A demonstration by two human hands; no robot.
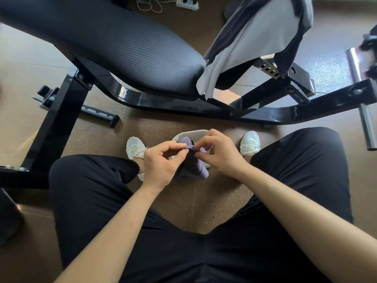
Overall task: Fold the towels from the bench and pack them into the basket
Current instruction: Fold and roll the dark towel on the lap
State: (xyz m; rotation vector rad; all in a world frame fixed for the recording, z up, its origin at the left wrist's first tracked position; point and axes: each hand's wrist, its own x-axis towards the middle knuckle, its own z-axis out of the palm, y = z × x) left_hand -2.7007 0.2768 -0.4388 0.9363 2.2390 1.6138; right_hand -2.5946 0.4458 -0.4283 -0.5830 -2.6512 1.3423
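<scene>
Nearest the camera, black trousers (91,190) cover the spread knees of a seated person, and two bare forearms reach forward between them. The left hand (161,162) and the right hand (220,154) meet just above the floor (183,205). The grip of each is pressed together, thumb and fingertips pinching the top edge of a purple towel (201,171). The towel hangs bunched below both hands, and its upper fold lies over the mouth of a pale basket (195,131). The basket stands on the floor between two white shoes (134,148), and the hands hide most of it. Beyond the shoes runs the glossy black frame (163,103) of a workout bench. It carries a black ribbed padded tabletop (122,43) that slants up to the left. On the bench's far right part, a white towel (255,37) is draped with a dark towel (288,56). Their ends hang down past the padding. Farthest off, a white power strip (186,3) lies on the floor beside loose white cables (149,5).
</scene>
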